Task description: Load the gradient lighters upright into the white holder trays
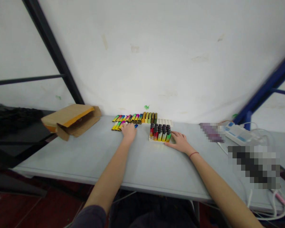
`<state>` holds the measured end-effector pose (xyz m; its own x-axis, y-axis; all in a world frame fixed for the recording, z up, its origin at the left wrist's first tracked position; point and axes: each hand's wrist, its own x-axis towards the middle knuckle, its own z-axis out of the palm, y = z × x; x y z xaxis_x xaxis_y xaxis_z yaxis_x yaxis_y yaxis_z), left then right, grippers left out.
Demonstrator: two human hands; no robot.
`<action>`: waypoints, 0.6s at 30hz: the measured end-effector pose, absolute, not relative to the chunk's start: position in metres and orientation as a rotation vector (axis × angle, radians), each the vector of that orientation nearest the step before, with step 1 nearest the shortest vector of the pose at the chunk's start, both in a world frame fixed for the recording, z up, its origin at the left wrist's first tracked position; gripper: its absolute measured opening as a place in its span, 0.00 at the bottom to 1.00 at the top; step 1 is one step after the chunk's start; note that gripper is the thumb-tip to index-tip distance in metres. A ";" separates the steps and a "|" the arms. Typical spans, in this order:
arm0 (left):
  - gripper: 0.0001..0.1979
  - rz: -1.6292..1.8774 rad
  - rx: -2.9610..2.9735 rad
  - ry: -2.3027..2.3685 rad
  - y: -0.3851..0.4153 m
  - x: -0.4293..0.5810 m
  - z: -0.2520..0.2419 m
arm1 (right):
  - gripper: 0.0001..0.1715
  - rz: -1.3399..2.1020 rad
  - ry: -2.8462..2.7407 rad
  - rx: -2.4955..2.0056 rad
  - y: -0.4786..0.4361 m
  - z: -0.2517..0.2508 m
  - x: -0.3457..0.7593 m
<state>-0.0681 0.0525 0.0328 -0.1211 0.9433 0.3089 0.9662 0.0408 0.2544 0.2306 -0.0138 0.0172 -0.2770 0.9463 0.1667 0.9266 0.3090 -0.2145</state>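
Over a spread of colourful lighters [116, 126] lying on the table, my left hand [129, 131] reaches down with its fingers curled. A blue lighter [136, 126] shows at its fingertips; how many it grips is hidden. To the right is a white tray [154, 139] with rows of upright, black-topped lighters [160, 134], and a gap shows at its front left corner. My right hand [180, 141] rests beside that tray's right side, fingers spread, thumb near the front edge.
Behind the tray stands a block of lighters [149, 117] with yellowish ends up, next to a pale tray [165, 122] against the wall. An open cardboard box [73, 120] lies at the left. A power strip [239, 133] and white cables [275, 215] occupy the right side.
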 end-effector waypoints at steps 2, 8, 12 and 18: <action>0.14 -0.621 -2.092 -2.244 0.053 -0.066 0.032 | 0.41 0.111 -2.319 -1.699 -0.014 0.018 0.230; 0.12 -0.962 -2.259 -2.205 0.055 -0.063 0.035 | 0.42 0.115 -2.313 -1.718 -0.015 0.020 0.229; 0.10 -1.625 -2.312 -2.197 0.058 -0.048 0.036 | 0.42 0.110 -2.319 -1.716 -0.016 0.020 0.229; 0.07 -2.616 -2.299 -2.074 0.053 -0.021 0.033 | 0.42 0.105 -2.318 -1.723 -0.016 0.020 0.229</action>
<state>-0.0208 0.0526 0.0330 -0.0935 0.9782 0.1856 -0.0426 -0.1902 0.9808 0.2287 -0.0156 0.0205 -0.2691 0.9503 0.1568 0.9322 0.2979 -0.2057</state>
